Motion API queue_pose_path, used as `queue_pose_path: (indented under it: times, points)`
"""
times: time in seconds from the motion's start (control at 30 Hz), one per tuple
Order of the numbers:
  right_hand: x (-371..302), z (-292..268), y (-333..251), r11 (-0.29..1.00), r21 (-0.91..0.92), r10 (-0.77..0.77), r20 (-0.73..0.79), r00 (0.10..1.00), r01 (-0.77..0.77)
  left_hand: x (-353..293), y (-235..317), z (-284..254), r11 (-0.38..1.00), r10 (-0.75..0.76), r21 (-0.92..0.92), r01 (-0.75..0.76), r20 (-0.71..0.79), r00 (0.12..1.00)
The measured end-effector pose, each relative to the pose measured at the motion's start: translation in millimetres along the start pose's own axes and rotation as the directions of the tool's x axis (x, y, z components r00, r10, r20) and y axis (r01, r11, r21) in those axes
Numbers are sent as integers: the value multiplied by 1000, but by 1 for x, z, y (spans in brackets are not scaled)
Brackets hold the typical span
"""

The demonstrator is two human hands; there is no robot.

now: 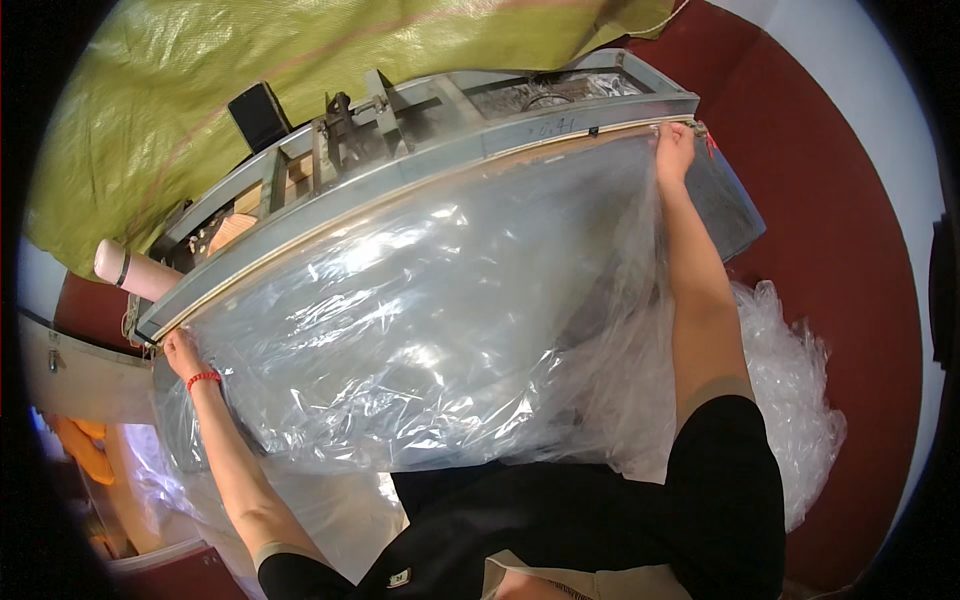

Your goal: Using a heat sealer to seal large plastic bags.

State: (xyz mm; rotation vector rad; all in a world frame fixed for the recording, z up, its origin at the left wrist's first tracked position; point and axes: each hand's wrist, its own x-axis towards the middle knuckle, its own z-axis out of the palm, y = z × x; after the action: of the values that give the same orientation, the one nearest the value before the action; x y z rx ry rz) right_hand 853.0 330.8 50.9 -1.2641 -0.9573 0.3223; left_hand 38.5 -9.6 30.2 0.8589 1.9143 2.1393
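A wide sheet of clear plastic film [400, 310] stretches between my two hands and hangs toward my body, creased and shiny. My left hand [182, 355], with a red bracelet at the wrist, pinches the film's far left corner. At the far right corner my right hand [674, 150] is closed on the film's edge. Both hands are at the long pale strip [400, 200] along the front of a grey metal frame [440, 140]. The film's far edge lies along this strip.
A dark phone [259, 118] leans behind the frame, and a pink cylinder [135, 270] stands by its left end. Metal brackets [345, 125] sit inside the frame. Bunched clear film [785, 400] lies at right. Yellow-green woven sheeting [180, 100] covers the back.
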Motion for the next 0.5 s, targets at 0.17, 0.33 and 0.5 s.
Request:
queue_pose_path:
  times: [0.17,0.33,0.5]
  points:
    - [-25,-33,-70,950,5,-309,158,938,312,-33,29,23,992,-37,-115,42,44,998]
    - [-40,-85,-120,935,188,-315,50,948,301,-80,79,12,994,35,-108,-22,123,992]
    - [-26,-114,-105,963,45,-265,3,964,264,-118,121,14,995,70,-85,-59,143,987]
